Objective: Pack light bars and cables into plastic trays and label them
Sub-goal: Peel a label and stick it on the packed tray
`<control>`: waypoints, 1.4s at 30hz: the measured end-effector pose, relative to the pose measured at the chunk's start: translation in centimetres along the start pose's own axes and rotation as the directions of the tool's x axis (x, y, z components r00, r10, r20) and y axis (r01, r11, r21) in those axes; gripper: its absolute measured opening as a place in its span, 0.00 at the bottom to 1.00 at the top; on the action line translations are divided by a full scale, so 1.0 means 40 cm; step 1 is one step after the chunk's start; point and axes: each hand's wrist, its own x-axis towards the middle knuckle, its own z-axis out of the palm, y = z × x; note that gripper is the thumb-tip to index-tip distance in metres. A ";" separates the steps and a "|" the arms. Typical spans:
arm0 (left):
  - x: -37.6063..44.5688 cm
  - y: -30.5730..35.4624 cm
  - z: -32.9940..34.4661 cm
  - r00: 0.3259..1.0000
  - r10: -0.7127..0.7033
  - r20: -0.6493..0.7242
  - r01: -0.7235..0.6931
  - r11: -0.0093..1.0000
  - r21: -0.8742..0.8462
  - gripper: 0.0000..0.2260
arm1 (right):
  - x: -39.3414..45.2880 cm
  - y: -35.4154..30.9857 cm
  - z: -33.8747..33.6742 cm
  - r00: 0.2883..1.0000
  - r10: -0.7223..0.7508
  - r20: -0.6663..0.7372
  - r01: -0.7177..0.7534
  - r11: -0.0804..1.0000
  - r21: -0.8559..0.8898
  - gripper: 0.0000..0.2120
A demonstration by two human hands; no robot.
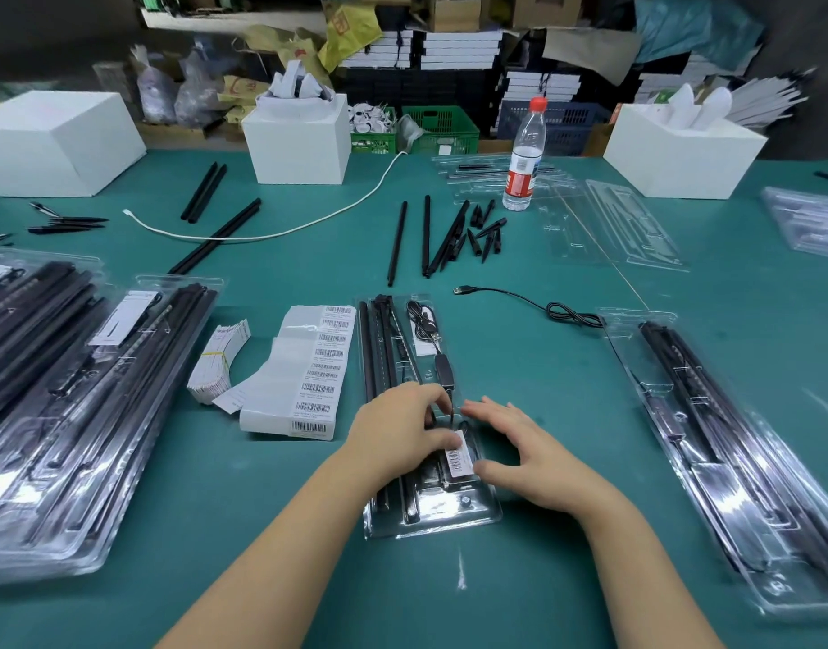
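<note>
On the green table (590,578), a clear plastic tray (484,512) holding black light bars (372,348) lies centred; the left hand (395,428) presses a small white barcode label (456,456) onto it with curled fingers, while the right hand (527,454) hovers beside it, fingers spread and holding nothing.

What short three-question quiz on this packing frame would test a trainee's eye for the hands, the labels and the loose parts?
1. True or false: the water bottle lies on its side on the table.
2. The left hand presses a small barcode label onto which thing? A) the white foam box B) the centre tray C) the green crate
3. Fill in: the loose USB cable lies between the centre tray and the ____ tray.

Key:
1. False; it stands upright.
2. B; the right hand hovers beside the label, fingers spread.
3. Right-hand packed tray.
</note>
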 end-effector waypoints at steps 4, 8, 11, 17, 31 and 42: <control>0.011 0.007 0.005 0.997 -0.040 -0.064 0.037 0.998 -0.045 0.08 | 0.000 -0.001 -0.001 1.000 0.004 0.002 -0.004 1.000 0.006 0.32; 0.008 0.002 0.003 1.000 0.010 0.012 -0.010 0.999 0.038 0.14 | -0.003 0.001 -0.003 1.000 0.009 0.017 -0.009 1.000 0.009 0.32; -0.007 -0.003 0.012 0.994 0.046 0.100 -0.061 0.986 0.154 0.30 | -0.001 -0.002 -0.003 1.000 0.005 0.030 -0.005 1.000 0.001 0.33; 0.002 0.010 0.036 1.000 -0.008 0.013 0.005 0.981 0.195 0.33 | 0.001 0.003 -0.003 0.999 0.025 0.028 -0.025 1.000 -0.008 0.36; 0.018 0.020 0.040 0.997 -0.060 -0.043 0.068 0.973 0.222 0.26 | 0.003 0.001 -0.005 1.000 0.015 0.018 -0.015 1.000 0.023 0.35; -0.035 0.007 0.037 0.995 -0.021 0.100 0.000 0.977 0.211 0.43 | 0.005 0.005 -0.004 1.000 0.007 0.005 -0.007 1.000 0.016 0.31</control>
